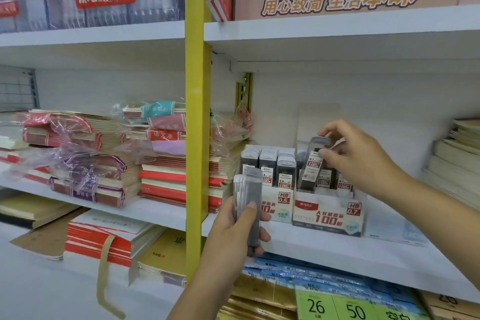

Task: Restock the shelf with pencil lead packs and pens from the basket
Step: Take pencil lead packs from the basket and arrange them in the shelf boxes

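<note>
Head view: big white shelf [324,249] runs across, w/ a top board [337,31] high above it, so lots of room up there. Yellow post [197,112] stands at the left side of this bay. Notebook stacks [166,176] sit past it, & paper stacks [457,153] sit far right.

In the middle, near the front edge, 2 card boxes stand side by side. The 0.5 box [279,205] looks full. The 0.7 box [327,218] has gaps.

Right hand [363,158]: its grip pinches one pack [313,163] by the top end, tilted, low end down among the packs in the 0.7 box. Left hand [233,231]: its grip is wrapped round a bunch of lead packs [250,189], held upright just in front of the shelf edge, beside the 0.5 box. Basket & pens not in view.

Packs look like hard clear plastic: light, stiff, prob. a bit slippy, & the leads inside may snap if dropped. Best hold is the top tab or the 2 thin sides, w/ fingertips. Box walls are thin card, so a push could slide or tip the box; best to come in from above. Open room is above the box & to its right, before the paper stacks.
</note>
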{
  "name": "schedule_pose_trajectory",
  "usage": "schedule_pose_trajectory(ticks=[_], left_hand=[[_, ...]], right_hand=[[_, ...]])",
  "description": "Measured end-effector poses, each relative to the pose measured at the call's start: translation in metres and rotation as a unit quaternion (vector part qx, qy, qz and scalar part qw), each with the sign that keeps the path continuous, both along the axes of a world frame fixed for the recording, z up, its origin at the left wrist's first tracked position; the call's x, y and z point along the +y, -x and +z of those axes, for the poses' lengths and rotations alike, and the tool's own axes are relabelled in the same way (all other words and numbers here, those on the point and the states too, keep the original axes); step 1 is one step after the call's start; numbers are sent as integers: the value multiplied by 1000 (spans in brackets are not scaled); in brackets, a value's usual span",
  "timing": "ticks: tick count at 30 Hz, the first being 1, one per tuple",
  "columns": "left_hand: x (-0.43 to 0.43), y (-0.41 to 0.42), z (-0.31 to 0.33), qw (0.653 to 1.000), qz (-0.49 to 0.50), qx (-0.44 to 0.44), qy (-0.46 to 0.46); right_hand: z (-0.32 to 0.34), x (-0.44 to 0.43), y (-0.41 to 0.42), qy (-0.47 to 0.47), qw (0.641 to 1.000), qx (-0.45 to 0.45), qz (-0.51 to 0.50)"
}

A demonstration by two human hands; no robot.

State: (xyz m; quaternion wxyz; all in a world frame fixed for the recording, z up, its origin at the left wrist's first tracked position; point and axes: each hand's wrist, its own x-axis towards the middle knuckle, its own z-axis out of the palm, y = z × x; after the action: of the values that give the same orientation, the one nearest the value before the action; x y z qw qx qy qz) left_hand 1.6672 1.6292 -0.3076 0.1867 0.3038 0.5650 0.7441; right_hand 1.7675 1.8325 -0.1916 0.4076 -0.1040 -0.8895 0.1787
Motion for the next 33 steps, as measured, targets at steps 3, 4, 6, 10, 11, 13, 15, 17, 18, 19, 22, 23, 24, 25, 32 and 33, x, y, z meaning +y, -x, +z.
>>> schedule_pose_trajectory(ticks=[3, 4, 6, 10, 11, 13, 15, 17, 18, 19, 22, 23, 24, 25, 32, 33], left_hand=[[-1, 1, -3, 1000, -10, -11, -13], [-2, 1, -4, 1000, -16, -14, -14], [-3, 2, -5, 999, -23, -19, -16], [-3, 3, -4, 999, -28, -18, -20], [-3, 2, -3, 999, -32, -13, -19], [-4, -1, -3, 999, -45, 1, -16], [-6, -6, -3, 998, -65, 11, -14], [-7, -11, -2, 995, -94, 25, -9], [-7, -14, -2, 994, -106, 32, -5], [-7, -16, -1, 993, -112, 35, -1], [-6, -20, -2, 994, -103, 31, 12], [-6, -21, -4, 995, -99, 26, 20], [-7, -21, -6, 995, -98, 19, 27], [-8, -22, -7, 995, -97, 13, 32], [-3, -27, -12, 997, -43, 26, 54], [-3, -28, -12, 998, -42, 23, 47]], right_hand=[[-9, 4, 12, -5, 998, -62, -27], [-13, 5, 15, 2, 997, -75, -32], [-19, 6, 22, 1, 995, -88, -54], [-23, 2, 22, -87, 984, -68, -139], [-25, -5, 17, -81, 987, -37, -131], [-35, -22, 4, -27, 997, 13, -73], [-49, -43, -7, 89, 996, -2, 24], [-65, -61, -12, 223, 966, -33, 123], [-72, -67, -13, 275, 948, -31, 155], [-78, -70, -14, 315, 933, -17, 174], [-79, -67, -16, 380, 903, 22, 201], [-78, -65, -18, 391, 895, 29, 214], [-77, -63, -19, 399, 887, 34, 228], [-77, -61, -21, 405, 882, 35, 238], [-84, -51, -29, 380, 899, 1, 215], [-84, -50, -29, 396, 891, 9, 223]])
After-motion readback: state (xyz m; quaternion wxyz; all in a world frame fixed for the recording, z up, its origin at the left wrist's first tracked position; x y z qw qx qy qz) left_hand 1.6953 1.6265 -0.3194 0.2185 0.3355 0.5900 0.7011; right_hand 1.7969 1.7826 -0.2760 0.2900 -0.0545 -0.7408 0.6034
